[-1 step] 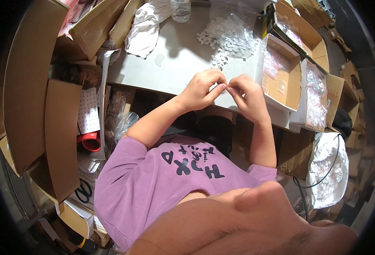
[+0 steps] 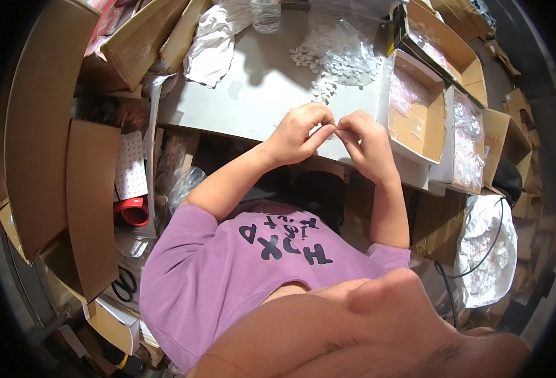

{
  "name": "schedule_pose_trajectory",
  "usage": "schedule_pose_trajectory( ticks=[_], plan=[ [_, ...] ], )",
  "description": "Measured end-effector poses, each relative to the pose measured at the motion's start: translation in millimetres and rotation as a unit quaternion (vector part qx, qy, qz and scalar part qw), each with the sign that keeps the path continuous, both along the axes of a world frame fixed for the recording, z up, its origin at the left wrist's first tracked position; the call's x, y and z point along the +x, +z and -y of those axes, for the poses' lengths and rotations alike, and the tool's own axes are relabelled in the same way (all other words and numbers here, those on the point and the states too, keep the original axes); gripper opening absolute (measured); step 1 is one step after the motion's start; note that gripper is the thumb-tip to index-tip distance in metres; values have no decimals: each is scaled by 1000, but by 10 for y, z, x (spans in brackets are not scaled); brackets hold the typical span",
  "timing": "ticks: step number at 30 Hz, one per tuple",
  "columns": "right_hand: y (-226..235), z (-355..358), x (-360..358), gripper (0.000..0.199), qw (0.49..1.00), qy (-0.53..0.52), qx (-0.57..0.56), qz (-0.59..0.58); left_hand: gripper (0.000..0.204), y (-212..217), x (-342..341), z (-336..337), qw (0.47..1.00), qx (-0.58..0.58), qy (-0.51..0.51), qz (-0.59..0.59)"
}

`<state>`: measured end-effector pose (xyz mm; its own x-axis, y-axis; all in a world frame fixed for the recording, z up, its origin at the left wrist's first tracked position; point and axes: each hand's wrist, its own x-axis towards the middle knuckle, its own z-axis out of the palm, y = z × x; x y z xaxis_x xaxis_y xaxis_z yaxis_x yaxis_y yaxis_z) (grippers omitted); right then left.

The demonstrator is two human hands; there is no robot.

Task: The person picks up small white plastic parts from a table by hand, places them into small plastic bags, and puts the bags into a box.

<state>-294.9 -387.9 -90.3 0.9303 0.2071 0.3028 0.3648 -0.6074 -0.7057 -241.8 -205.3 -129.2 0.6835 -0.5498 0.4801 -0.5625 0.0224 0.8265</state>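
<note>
Over the front edge of the grey table [image 2: 221, 107], my left hand [image 2: 299, 133] and my right hand [image 2: 370, 145] meet fingertip to fingertip. Thumb and fingers of each are pinched together. Whatever sits between them is hidden or too small to name. Just beyond my fingers lies a loose pile of small white round pieces [image 2: 324, 87], partly under and inside a clear plastic bag [image 2: 338, 38]. To the right of my right hand, a shallow open box [image 2: 426, 150] contains small clear packets [image 2: 405, 91] with a pinkish tint.
A clear bottle [image 2: 265, 17] and a crumpled white cloth [image 2: 208, 57] occupy the table's far left. Another tray of clear packets [image 2: 468, 145] stands at the right. Tall cardboard flaps [image 2: 92, 208] and a red cup-like object [image 2: 134, 211] are on my left. A white bag [image 2: 489, 252] hangs low right.
</note>
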Motion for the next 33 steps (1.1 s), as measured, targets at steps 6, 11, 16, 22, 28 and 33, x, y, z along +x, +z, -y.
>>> schedule_pose_trajectory(
  ticks=[6,11,16,22,28,33],
  plan=[
    [11,29,-103,10,996,-10,43,-72,8,-29,-65,52,999,-19,10,24],
    [-98,139,-129,12,991,-4,110,-81,9,-33,-57,93,999,-35,-7,24],
    [-51,184,-195,14,964,2,210,-164,16,-35,-55,80,994,14,-61,-91],
    [-101,217,-188,14,971,-2,196,-136,12,28,-70,119,997,15,-43,-69],
    [-26,151,-225,9,991,14,106,-86,9,41,-72,117,997,-21,-58,-37],
    [7,130,-260,6,987,0,133,-93,8,29,-73,103,997,-19,-70,-24]
  ],
)
